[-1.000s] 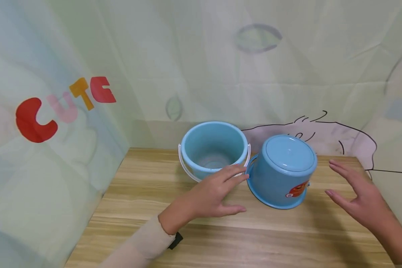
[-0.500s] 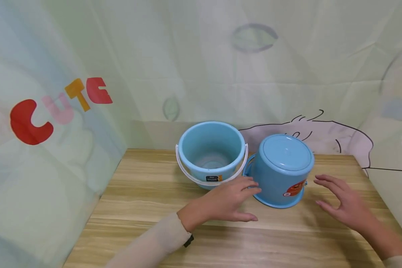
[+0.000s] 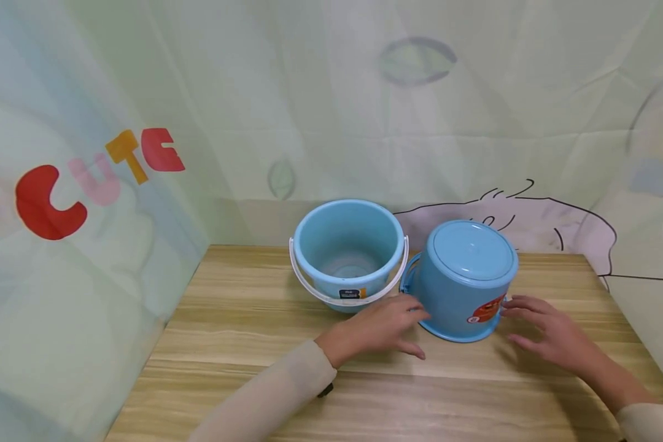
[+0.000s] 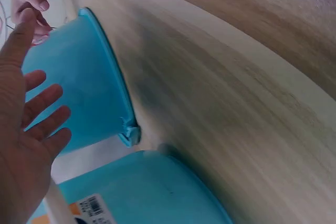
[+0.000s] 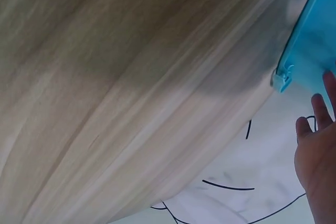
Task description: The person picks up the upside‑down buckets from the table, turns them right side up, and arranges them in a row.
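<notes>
Upside down on the table, a blue bucket [image 3: 464, 294] with a red label shows its base. Just left of it stands an upright blue bucket [image 3: 349, 245], its white handle lowered across the front. My left hand [image 3: 381, 326], fingers loosely extended, is at the near left side of the upturned bucket, in front of the upright one. In the left wrist view that hand [image 4: 26, 135] has its fingers spread beside the upturned bucket's wall [image 4: 79, 90]. On the other side, my right hand [image 3: 552, 334] has its fingertips close to the red label; contact cannot be made out.
The wood-grain table [image 3: 243, 368] extends in front of both buckets. A printed curtain [image 3: 331, 110] hangs close behind them and runs along the left and right sides. A dark band shows at the left sleeve [image 3: 287, 380].
My right hand has moved left to the upturned bucket's side. My left hand has shifted right, off the front of the upright bucket, toward the upturned one. Both buckets stay in place.
</notes>
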Demonstrator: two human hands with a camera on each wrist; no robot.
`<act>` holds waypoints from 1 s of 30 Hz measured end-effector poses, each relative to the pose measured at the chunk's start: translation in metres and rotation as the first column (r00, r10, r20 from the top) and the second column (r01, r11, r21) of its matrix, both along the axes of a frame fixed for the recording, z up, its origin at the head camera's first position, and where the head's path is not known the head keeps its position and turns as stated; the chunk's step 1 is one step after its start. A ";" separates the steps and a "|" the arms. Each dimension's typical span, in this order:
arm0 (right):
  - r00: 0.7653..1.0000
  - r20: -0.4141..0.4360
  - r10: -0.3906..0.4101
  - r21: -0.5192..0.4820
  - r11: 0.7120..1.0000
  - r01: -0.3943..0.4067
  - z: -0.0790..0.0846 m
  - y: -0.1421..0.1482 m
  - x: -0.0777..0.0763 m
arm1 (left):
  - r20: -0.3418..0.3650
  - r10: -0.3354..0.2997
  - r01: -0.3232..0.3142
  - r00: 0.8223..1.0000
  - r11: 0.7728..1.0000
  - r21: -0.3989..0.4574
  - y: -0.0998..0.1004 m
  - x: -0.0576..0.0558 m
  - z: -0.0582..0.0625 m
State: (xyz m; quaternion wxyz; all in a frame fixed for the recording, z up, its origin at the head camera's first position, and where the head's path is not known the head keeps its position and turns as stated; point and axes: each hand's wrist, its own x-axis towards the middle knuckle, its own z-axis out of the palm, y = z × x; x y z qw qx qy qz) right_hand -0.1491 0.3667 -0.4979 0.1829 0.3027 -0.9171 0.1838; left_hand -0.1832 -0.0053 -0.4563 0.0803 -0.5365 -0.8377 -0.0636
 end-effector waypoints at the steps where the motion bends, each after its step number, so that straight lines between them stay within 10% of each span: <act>1: 1.000 0.003 0.005 0.013 1.000 -0.005 0.000 0.000 -0.001 | 0.000 0.000 0.000 1.000 1.000 -0.007 0.000 -0.001 -0.002; 30: 0.995 0.023 0.093 0.142 0.985 -0.095 -0.017 -0.005 -0.022 | 0.107 0.089 -0.078 0.990 0.991 -0.108 0.018 -0.028 -0.032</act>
